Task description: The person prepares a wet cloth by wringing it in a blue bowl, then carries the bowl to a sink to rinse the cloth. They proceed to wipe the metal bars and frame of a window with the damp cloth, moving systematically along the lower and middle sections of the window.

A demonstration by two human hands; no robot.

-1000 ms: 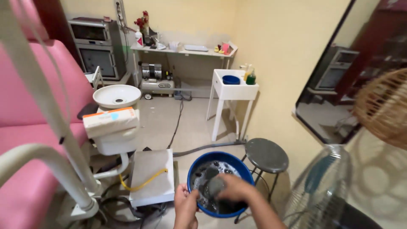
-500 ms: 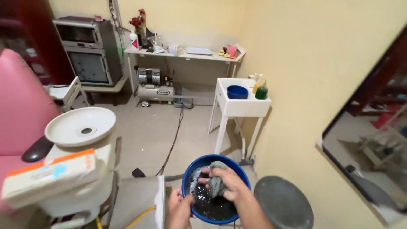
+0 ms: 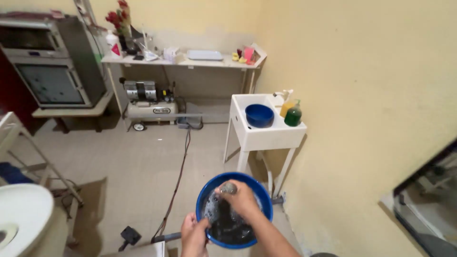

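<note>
Head view: I look down at a round blue plastic basin (image 3: 205, 192) of dark soapy water, near the bottom centre of the scene.
Left hand: my left hand (image 3: 193, 236) curls over the basin's near-left rim, fingers clamped on the edge.
Right hand: my right hand (image 3: 242, 199) is inside the basin, fingers closed around a wet grey cloth (image 3: 229, 188) just above the water.
Surroundings: a white sink stand (image 3: 264, 134) with a smaller blue bowl (image 3: 259, 115) and a green bottle (image 3: 293, 116) stands farther off to the right; a black cable (image 3: 179, 171) runs across the tiled floor (image 3: 119, 162) on the left.
Risk: with only one hand on the rim, I judge the basin could tip and spill dirty water onto the floor near the cable; squeezing the cloth could splash.
</note>
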